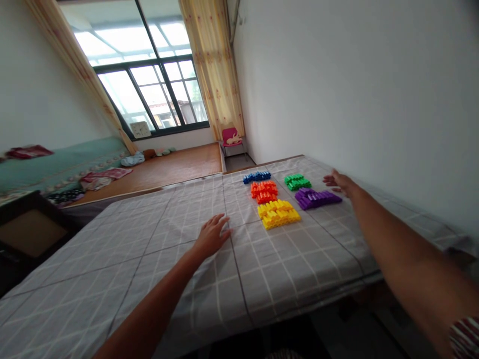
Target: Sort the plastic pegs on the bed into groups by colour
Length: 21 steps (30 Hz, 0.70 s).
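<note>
Five groups of small coloured pieces, too small to name for certain, lie sorted by colour on the grey checked cloth. The yellow pile (pixel 279 214) is closest to me, with the orange pile (pixel 264 191) and the dark blue pile (pixel 257 177) behind it. To their right are the green pile (pixel 297 182) and the purple pile (pixel 316 198). My left hand (pixel 214 233) rests on or just over the cloth, left of the yellow pile, fingers apart and holding nothing. Beside the purple pile, on its right, my right hand (pixel 340 182) is spread with nothing in it.
The checked cloth (pixel 179 269) covers a broad table that runs up to the white wall (pixel 355 85) on the right. Beyond it are a low brown bed platform (pixel 179 167), a pink chair (pixel 231 135) and a curtained window (pixel 149 94). A dark cabinet (pixel 33 239) stands at left.
</note>
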Available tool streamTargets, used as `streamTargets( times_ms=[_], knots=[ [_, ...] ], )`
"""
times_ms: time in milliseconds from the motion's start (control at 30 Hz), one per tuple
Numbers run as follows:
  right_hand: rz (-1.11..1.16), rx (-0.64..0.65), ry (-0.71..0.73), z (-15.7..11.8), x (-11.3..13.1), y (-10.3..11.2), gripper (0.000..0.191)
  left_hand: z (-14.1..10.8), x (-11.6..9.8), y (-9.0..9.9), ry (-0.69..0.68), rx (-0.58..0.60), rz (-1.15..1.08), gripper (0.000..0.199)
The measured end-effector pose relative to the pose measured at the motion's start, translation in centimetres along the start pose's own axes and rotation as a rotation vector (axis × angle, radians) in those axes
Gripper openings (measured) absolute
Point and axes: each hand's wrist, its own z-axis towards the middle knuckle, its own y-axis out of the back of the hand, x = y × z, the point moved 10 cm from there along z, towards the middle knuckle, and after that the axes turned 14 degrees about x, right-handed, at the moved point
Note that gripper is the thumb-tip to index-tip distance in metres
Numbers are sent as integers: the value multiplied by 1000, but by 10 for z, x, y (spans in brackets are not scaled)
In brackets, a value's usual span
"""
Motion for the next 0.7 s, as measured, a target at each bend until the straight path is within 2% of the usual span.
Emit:
streamTargets(
  times_ms=[100,200,300,367,533,600,700],
  knots=[
    [-200,261,19,-8,12,2,66,22,-48,19,-171,4,-7,58],
    [-376,507,1,-21,7,-5,87,50,-104,25,-318,45,-9,68],
    [-497,561,46,-26,8,-17,99,79,-153,19,-404,107,34,78],
    [-549,573,114,-28,15,-33,101,97,-176,12,-417,145,65,83],
    [-675,639,292,-33,40,-79,101,121,-204,-8,-411,241,121,91],
    [-721,653,349,-36,49,-96,103,121,-204,-10,-407,220,143,86],
    [-749,680,402,-40,60,-121,103,116,-192,-10,-386,181,154,71]
  ],
)
